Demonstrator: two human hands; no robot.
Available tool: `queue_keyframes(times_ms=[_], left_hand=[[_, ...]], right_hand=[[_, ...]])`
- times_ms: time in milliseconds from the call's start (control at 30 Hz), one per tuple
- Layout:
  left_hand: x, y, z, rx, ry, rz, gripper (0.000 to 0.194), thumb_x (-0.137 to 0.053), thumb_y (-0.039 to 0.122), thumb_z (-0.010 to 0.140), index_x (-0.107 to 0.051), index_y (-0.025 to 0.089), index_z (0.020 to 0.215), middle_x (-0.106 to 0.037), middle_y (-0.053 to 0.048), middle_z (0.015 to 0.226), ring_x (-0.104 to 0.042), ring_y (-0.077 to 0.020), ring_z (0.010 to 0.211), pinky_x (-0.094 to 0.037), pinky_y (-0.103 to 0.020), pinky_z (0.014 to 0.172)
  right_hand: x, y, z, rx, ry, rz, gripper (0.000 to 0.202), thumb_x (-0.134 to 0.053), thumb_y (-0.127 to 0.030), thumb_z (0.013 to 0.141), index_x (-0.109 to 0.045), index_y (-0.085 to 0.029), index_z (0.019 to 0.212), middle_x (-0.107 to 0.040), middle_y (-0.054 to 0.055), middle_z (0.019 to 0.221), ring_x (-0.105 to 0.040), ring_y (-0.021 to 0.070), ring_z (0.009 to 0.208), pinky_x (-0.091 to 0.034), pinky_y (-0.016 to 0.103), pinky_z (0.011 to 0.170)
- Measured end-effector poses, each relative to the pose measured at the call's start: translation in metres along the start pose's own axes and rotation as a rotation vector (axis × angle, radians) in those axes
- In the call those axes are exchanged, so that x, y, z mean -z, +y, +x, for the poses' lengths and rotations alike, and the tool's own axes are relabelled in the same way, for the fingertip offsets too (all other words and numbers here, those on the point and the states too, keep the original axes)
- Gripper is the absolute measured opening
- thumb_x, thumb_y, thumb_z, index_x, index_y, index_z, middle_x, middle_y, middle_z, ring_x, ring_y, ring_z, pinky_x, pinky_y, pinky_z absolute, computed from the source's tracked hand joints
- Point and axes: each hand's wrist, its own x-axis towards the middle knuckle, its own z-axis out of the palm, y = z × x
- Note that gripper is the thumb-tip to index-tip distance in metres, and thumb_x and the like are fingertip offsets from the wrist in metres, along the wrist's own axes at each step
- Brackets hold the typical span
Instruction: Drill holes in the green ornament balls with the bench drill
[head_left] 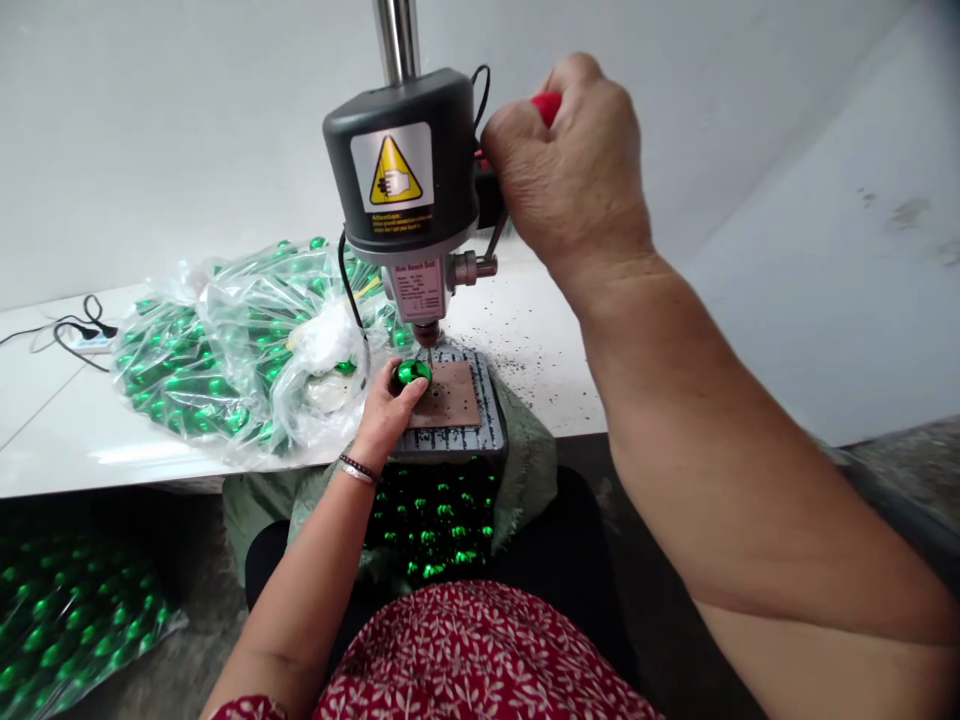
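Note:
A shiny green ball [413, 374] is pinched between the thumb and fingers of my left hand [388, 402], just beside the drill bit's tip. Under it lies a brown board [456, 396] on the drill's ridged metal base [490, 410]. The bench drill [405, 165] stands upright in front of me, its chuck [427, 334] above the board. Up at the right, my right hand [574, 160] is wrapped round the red-knobbed drill lever [547, 106]. Whether the bit touches the ball, I cannot tell.
A clear plastic bag [225, 340] full of green balls lies on the white table [112, 460], left of the drill. Several more balls [442, 515] sit in green cloth on my lap. Another bag [75, 620] stands low left. Dark shavings [517, 355] dot the tabletop.

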Motion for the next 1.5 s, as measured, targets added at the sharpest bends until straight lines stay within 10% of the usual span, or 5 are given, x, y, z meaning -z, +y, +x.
queue_keyframes(times_ms=[1100, 1500], left_hand=[[-0.018, 0.009, -0.016, -0.123, -0.027, 0.382, 0.049, -0.068, 0.04, 0.081, -0.062, 0.02, 0.126, -0.07, -0.009, 0.106, -0.061, -0.0275, 0.105, -0.045, -0.042, 0.099], [0.004, 0.022, 0.01, -0.04, -0.279, 0.314, 0.054, -0.069, 0.04, 0.077, -0.065, 0.02, 0.127, -0.074, -0.002, 0.104, -0.066, -0.0228, 0.101, -0.049, -0.032, 0.093]], right_hand=[[0.002, 0.002, -0.006, 0.017, 0.006, 0.039, 0.035, -0.05, -0.021, 0.091, -0.025, -0.02, 0.066, -0.025, -0.007, 0.064, -0.021, 0.0041, 0.06, -0.022, 0.023, 0.065], [0.003, 0.0, -0.005, 0.042, 0.006, 0.004, 0.033, -0.045, -0.017, 0.092, -0.023, -0.02, 0.066, -0.022, -0.007, 0.065, -0.019, 0.0032, 0.063, -0.025, 0.02, 0.071]])
